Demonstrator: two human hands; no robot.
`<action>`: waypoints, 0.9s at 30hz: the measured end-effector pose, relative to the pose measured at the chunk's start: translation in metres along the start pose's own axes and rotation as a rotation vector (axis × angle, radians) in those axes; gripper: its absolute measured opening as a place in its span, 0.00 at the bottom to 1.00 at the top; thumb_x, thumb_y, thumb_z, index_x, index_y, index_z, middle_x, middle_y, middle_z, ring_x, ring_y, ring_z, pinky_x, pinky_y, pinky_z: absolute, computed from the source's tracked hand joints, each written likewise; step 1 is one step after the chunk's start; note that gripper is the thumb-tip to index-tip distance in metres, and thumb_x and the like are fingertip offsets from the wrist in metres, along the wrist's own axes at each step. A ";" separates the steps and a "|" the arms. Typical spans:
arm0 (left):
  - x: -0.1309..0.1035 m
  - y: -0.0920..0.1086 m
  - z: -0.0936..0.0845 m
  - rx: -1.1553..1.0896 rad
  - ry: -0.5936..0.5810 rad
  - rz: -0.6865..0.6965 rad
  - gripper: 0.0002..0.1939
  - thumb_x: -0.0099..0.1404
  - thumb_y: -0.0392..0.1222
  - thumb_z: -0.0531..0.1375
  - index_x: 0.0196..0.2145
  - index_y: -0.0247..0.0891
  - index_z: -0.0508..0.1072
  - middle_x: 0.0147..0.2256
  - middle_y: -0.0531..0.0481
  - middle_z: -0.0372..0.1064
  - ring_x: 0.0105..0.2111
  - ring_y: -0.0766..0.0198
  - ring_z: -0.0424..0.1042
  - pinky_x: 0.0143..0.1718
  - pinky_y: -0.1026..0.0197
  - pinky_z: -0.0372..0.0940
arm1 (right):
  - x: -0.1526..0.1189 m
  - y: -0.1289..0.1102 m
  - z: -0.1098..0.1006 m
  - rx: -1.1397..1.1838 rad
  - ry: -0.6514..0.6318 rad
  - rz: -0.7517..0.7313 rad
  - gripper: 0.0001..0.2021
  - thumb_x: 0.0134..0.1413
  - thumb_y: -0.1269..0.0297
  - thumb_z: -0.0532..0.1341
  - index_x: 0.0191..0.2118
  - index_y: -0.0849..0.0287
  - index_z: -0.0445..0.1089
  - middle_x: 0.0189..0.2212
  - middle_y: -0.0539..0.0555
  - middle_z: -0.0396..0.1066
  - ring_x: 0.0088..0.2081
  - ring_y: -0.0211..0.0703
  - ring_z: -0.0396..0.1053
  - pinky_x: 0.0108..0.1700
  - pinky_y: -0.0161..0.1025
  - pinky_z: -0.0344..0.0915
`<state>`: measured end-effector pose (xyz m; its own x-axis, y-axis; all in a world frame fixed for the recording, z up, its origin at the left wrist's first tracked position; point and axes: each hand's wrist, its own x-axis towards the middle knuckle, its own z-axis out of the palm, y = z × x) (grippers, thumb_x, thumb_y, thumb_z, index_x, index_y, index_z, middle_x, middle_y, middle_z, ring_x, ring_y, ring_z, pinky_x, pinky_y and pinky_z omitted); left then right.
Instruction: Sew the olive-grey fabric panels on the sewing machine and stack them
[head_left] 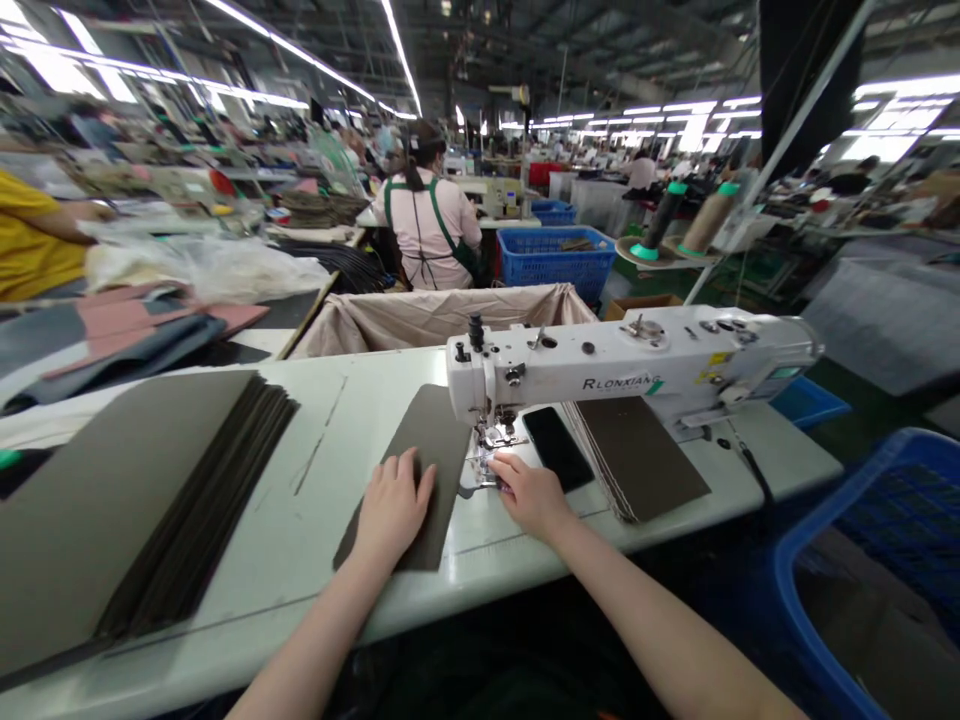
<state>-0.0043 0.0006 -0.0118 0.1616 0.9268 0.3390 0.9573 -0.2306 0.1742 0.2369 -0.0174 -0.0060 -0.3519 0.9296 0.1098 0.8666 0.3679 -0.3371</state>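
Note:
A white sewing machine (555, 360) stands on the pale green table, its needle area lit. My left hand (396, 500) lies flat on a grey-brown panel (431, 430) left of the needle, fingers spread a little. At the presser foot is my right hand (529, 490), fingers bent together; what they hold, if anything, is too small to make out. A dark phone (557, 448) lies just right of that hand. Farther right rests a stack of similar panels (641, 460). A thick pile of larger grey-brown panels (127, 470) covers the table's left side.
Behind the table is a cloth-lined bin (450, 310). A blue crate (556, 262) stands behind it, near a seated person (427, 220). Thread cones (664, 220) stand at right. A blue basket (795, 570) is at lower right. A yellow sleeve (37, 235) shows at far left.

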 end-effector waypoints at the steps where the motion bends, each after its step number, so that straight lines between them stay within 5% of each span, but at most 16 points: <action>1: -0.011 -0.004 0.000 0.024 0.004 -0.008 0.25 0.71 0.46 0.47 0.59 0.26 0.63 0.53 0.30 0.65 0.54 0.42 0.65 0.55 0.41 0.58 | 0.000 0.000 -0.001 0.005 0.005 -0.005 0.23 0.60 0.65 0.53 0.61 0.49 0.59 0.63 0.51 0.58 0.48 0.45 0.70 0.47 0.40 0.65; 7: -0.100 -0.049 -0.009 0.132 -0.091 -0.014 0.28 0.65 0.31 0.45 0.63 0.31 0.58 0.65 0.36 0.50 0.65 0.43 0.49 0.61 0.39 0.52 | -0.020 -0.002 -0.016 0.085 0.038 -0.026 0.18 0.61 0.65 0.54 0.56 0.51 0.63 0.54 0.52 0.68 0.42 0.45 0.72 0.43 0.38 0.64; 11: -0.120 -0.057 -0.028 -0.027 -0.208 0.192 0.30 0.64 0.30 0.46 0.64 0.38 0.53 0.67 0.45 0.46 0.67 0.53 0.44 0.65 0.41 0.47 | -0.062 -0.003 -0.023 0.352 0.139 0.029 0.09 0.64 0.63 0.53 0.46 0.54 0.66 0.37 0.51 0.74 0.37 0.42 0.71 0.39 0.35 0.62; 16: -0.092 -0.037 -0.033 -0.147 -0.301 0.321 0.28 0.65 0.31 0.46 0.62 0.42 0.56 0.66 0.49 0.49 0.66 0.56 0.47 0.65 0.42 0.46 | -0.126 0.000 -0.019 0.525 0.150 0.257 0.13 0.66 0.55 0.50 0.34 0.54 0.63 0.23 0.47 0.65 0.25 0.39 0.65 0.30 0.35 0.59; 20: -0.073 -0.014 -0.026 -0.208 -0.262 0.326 0.22 0.67 0.34 0.48 0.57 0.41 0.63 0.63 0.47 0.57 0.65 0.55 0.52 0.65 0.42 0.47 | -0.165 0.002 -0.008 0.481 0.086 0.378 0.10 0.67 0.56 0.49 0.38 0.54 0.61 0.26 0.47 0.66 0.27 0.40 0.67 0.32 0.35 0.58; 27: -0.080 0.053 -0.019 -0.136 -0.265 0.376 0.27 0.72 0.46 0.50 0.66 0.43 0.51 0.67 0.47 0.47 0.67 0.53 0.45 0.65 0.41 0.44 | -0.176 -0.002 0.015 0.333 -0.012 0.392 0.07 0.65 0.58 0.52 0.41 0.54 0.62 0.29 0.49 0.71 0.30 0.42 0.70 0.30 0.34 0.55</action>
<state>0.0289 -0.0912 -0.0117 0.5631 0.8112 0.1576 0.7836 -0.5847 0.2102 0.2918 -0.1817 -0.0382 -0.0292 0.9951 -0.0943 0.7755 -0.0369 -0.6303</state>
